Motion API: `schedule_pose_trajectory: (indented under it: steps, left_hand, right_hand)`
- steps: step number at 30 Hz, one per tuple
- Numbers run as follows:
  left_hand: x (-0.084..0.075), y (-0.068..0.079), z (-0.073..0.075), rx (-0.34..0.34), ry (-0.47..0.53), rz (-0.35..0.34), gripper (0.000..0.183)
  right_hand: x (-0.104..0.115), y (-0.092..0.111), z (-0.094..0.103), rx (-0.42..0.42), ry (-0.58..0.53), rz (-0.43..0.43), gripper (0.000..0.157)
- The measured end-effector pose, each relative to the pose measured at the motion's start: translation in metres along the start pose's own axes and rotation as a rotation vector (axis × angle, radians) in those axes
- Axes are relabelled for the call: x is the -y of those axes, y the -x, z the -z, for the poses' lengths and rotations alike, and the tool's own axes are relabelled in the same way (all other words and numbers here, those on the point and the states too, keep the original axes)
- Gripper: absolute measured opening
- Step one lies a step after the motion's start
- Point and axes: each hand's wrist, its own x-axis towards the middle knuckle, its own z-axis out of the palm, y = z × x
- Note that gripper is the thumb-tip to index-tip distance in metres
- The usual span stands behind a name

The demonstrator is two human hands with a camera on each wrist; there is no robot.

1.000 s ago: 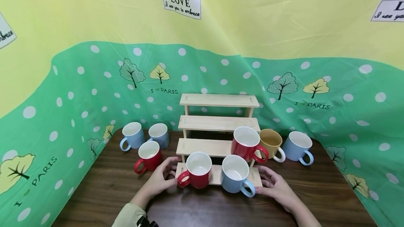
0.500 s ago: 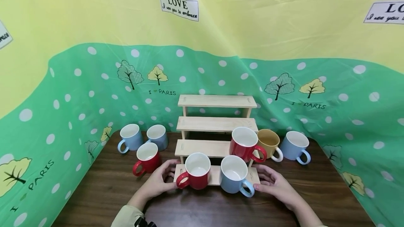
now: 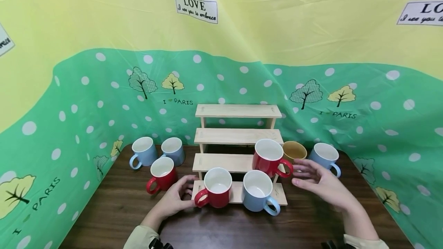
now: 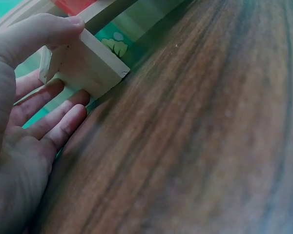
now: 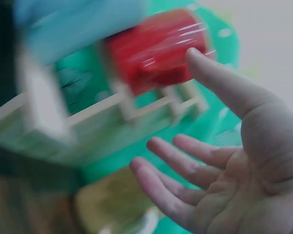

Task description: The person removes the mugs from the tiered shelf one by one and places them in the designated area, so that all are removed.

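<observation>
A stepped wooden display stand (image 3: 238, 135) rises in tiers at the middle of the table. My left hand (image 3: 174, 195) holds the left end of its lowest step; in the left wrist view the thumb touches the step's edge and the fingers lie along the side panel (image 4: 88, 68). A red mug (image 3: 219, 193) and a light blue mug (image 3: 256, 193) stand on that lowest step. Another red mug (image 3: 266, 156) sits one step higher at the right. My right hand (image 3: 323, 183), fingers spread, is in the air right of this mug's handle, holding nothing, and partly hides a yellow mug (image 3: 294, 149).
On the table (image 3: 221, 229) at the left are two blue mugs (image 3: 144, 152) and a red mug (image 3: 164, 174). A further blue mug (image 3: 323, 155) stands at the back right. A patterned cloth (image 3: 214, 76) hangs behind and at both sides.
My right hand has let go of the lowest step's right end and moved up and to the right, now beside the upper red mug. The left hand and the mugs stay put.
</observation>
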Motion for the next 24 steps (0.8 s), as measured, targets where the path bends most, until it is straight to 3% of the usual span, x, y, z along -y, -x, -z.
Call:
schedule_pose_trajectory:
  steps: [6, 10, 16, 24]
  left_hand:
    - [0.003, 0.000, 0.001, -0.002, -0.002, -0.005, 0.073]
    - [0.004, -0.001, 0.000, -0.005, -0.005, -0.010, 0.073]
    - [0.004, -0.001, -0.001, 0.001, 0.008, -0.023, 0.072]
    - [0.005, -0.001, 0.000, -0.005, 0.000, -0.034, 0.071]
  right_hand:
    - [0.034, -0.005, 0.003, -0.103, 0.123, 0.068, 0.074]
    - [0.048, -0.012, -0.007, -0.155, 0.095, 0.085, 0.077]
    - [0.056, -0.020, -0.030, -0.249, 0.053, 0.099, 0.084]
    - [0.056, -0.026, -0.052, -0.359, 0.117, 0.093, 0.092]
